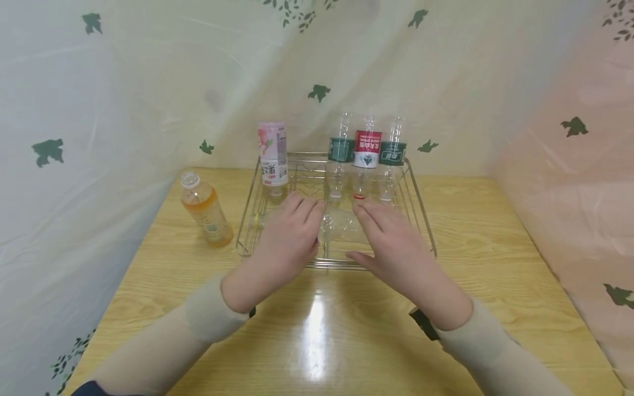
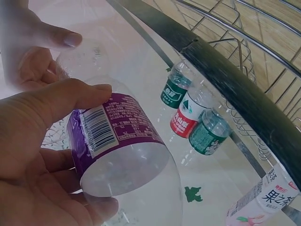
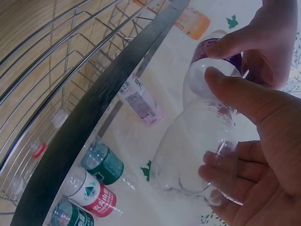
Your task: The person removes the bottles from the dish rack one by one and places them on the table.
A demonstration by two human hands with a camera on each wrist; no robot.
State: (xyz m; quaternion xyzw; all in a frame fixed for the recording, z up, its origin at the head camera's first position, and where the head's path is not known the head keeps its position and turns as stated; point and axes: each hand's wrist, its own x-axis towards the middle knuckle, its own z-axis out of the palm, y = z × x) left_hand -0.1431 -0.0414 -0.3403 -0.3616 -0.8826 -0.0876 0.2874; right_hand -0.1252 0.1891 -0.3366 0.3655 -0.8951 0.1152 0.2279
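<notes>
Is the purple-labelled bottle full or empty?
Empty, by the look of it: in the left wrist view, the purple-labelled bottle in the left hand has clear walls, and no liquid shows inside.

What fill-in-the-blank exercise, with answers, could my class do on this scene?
1. The label on the bottle gripped by the left hand is ____.
2. The cap of the red-and-white-labelled bottle is ____.
3. In the head view, the orange-tinted bottle is on the ____ side of the wire rack.
4. The pink-and-white bottle stands upside ____.

Missing words: purple; red; left; down.
</notes>
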